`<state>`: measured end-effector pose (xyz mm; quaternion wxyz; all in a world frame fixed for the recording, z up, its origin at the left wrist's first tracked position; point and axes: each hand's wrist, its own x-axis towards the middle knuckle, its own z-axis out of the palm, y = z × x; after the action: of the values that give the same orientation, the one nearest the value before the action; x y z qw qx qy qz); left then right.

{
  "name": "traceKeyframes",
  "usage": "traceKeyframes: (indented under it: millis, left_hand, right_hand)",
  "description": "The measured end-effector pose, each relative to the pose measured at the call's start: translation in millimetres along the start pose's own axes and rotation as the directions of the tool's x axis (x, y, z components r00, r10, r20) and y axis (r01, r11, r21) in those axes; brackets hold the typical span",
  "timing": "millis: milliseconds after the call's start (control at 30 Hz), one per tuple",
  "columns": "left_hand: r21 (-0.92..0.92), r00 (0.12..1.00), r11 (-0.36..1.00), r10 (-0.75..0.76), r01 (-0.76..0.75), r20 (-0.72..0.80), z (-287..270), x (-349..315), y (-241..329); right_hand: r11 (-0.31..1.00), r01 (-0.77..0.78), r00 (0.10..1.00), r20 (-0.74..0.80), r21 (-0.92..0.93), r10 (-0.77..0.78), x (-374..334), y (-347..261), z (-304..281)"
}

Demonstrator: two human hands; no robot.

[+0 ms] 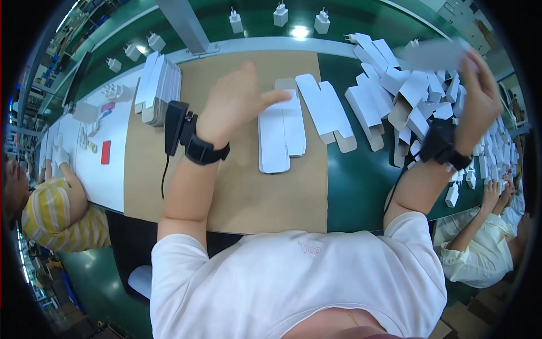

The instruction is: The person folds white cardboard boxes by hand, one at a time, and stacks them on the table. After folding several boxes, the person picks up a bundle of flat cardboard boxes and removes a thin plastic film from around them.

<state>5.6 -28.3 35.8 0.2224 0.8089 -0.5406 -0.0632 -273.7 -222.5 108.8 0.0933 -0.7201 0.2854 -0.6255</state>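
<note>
My left hand (237, 104) hovers over the brown cardboard sheet (226, 198), thumb stretched out and nothing held. Its thumb tip overlaps a flat, folded white carton (276, 135) lying on the sheet; whether they touch I cannot tell. Raised at the far right, my right hand (480, 96) grips a white carton (435, 55), smeared by motion, above a heap of folded-open white boxes (418, 90). Between the two hands lies another flattened white carton (327, 110) with a notched end. A black band with a small device sits on each wrist.
A stack of flat white cartons (161, 87) stands at the sheet's back left. White plug adapters (280, 15) line the green surface behind the metal rail. Co-workers sit on both sides; a yellow-striped sleeve (51, 206) shows left, a person's hands (499, 189) right.
</note>
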Motion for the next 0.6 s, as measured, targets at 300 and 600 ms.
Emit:
traceKeyframes:
  millis: [300, 600]
  left_hand:
    - [-0.113, 0.98, 0.992, -0.041, 0.064, 0.193, 29, 7, -33]
    - [-0.174, 0.978, 0.985, 0.039, -0.002, 0.207, 33, 16, -49]
  right_hand:
    - [0.991, 0.095, 0.938, 0.326, 0.094, -0.12, -15, 1, 48]
    - [0.708, -0.25, 0.863, 0.483, 0.661, -0.145, -15, -44, 3]
